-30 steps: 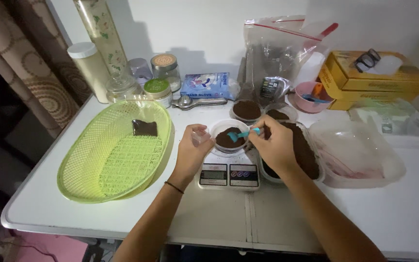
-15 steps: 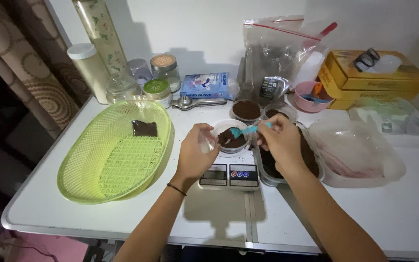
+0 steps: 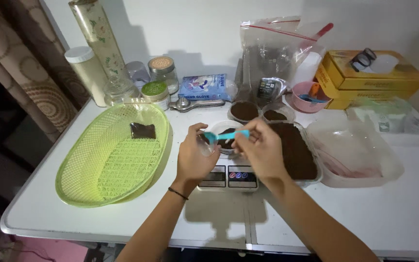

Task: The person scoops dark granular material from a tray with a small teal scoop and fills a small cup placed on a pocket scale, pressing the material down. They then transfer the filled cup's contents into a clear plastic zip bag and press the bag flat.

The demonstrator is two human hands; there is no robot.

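Observation:
My left hand grips the rim of a small clear cup holding brown powder, which sits on a small digital scale. My right hand holds a light-blue spoon level over the cup, its bowl pointing left. Right beside my right hand is a clear tray of brown powder. Two more small cups of brown powder stand just behind.
A lime-green mesh basket with one dark packet lies at the left. Jars and bottles line the back left. A large clear zip bag, pink bowl, yellow boxes and a clear plastic lid fill the right.
My right hand has lifted the blue spoon slightly and shifted it left over the cup. My left hand has closed in on the cup's rim.

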